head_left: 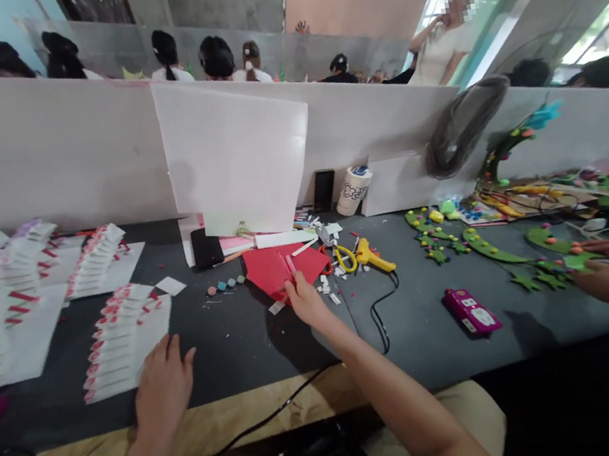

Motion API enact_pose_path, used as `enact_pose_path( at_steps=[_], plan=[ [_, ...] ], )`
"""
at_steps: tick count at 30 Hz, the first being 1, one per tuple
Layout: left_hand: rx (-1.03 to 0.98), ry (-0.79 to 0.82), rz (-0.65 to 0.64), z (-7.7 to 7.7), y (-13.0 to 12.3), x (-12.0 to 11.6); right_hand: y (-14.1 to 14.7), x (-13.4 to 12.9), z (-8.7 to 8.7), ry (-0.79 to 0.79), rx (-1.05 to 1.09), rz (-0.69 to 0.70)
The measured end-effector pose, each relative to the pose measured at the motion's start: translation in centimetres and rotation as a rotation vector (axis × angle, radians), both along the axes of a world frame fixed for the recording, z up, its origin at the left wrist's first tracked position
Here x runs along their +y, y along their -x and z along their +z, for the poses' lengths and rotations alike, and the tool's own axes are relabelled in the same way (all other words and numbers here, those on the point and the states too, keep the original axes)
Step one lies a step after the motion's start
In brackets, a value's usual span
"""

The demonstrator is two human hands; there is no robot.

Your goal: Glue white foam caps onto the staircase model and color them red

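Note:
My left hand (165, 380) lies palm down on the dark tabletop, its thumb spread from the other fingers. Its fingertips are at the lower right edge of a white card (150, 335) that bears a row of folded white paper pieces with red tips. My right hand (305, 299) is closed over a red sheet (265, 269), its fingers pinching a slim pink stick-like thing (289, 263) whose kind I cannot make out. Just right of the sheet are yellow-handled scissors (345, 258) and a yellow glue gun (372, 255), among white paper scraps (325, 283).
More white cards (36, 335) with folded pieces fill the left. A purple box (471, 310) lies to the right, near green felt pieces (491, 246) and another person's hands (598, 276). A phone (324, 190) and a cup (353, 190) stand against the partition. A black cord (266, 419) crosses the table's front edge.

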State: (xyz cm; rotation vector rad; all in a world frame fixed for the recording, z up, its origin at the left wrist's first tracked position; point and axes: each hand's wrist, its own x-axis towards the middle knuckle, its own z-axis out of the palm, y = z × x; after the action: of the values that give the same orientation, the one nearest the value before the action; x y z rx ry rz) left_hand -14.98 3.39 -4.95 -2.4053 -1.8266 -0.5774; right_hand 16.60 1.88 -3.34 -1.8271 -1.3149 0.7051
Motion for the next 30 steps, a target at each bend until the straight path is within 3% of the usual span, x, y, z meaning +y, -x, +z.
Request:
enact_pose_path(
  at_steps=[5, 7, 9, 11, 13, 16, 19, 24, 27, 30],
  plan=[
    [-0.077, 0.004, -0.116, 0.2, -4.1, -4.9, 5.3, 0.5, -2.4, 0.055, 0.378, 0.111],
    [-0.164, -0.025, -0.175, 1.0, -4.4, -6.2, 7.0, 0.4, -3.0, 0.072, 0.478, 0.128],
    [-0.290, -0.068, -0.177, 2.2, -3.0, -6.5, 8.3, 0.3, -3.3, 0.088, 0.550, 0.144],
    [-0.415, -0.132, -0.039, 3.5, -0.2, -5.6, 9.4, 0.3, -3.4, 0.100, 0.597, 0.156],
    [-0.523, -0.114, 0.211, 4.3, 2.9, -4.0, 10.4, 0.3, -3.2, 0.109, 0.622, 0.160],
    [-0.633, 0.186, 0.400, 4.3, 6.1, -1.4, 12.1, 0.6, -2.9, 0.129, 0.628, 0.156],
    [-0.728, 0.359, 0.390, 3.5, 6.9, -0.1, 13.9, 1.1, -2.5, 0.154, 0.613, 0.151],
    [-0.815, 0.401, 0.354, 2.8, 6.8, 0.7, 16.0, 1.9, -2.0, 0.154, 0.559, 0.155],
    [-0.941, 0.455, 0.334, 3.5, 6.5, 1.1, 16.0, 2.4, -2.1, 0.124, 0.524, 0.148],
    [-1.158, 0.556, 0.407, 5.1, 5.4, 0.8, 15.5, 2.6, -2.5, 0.069, 0.511, 0.147]
  ],
)
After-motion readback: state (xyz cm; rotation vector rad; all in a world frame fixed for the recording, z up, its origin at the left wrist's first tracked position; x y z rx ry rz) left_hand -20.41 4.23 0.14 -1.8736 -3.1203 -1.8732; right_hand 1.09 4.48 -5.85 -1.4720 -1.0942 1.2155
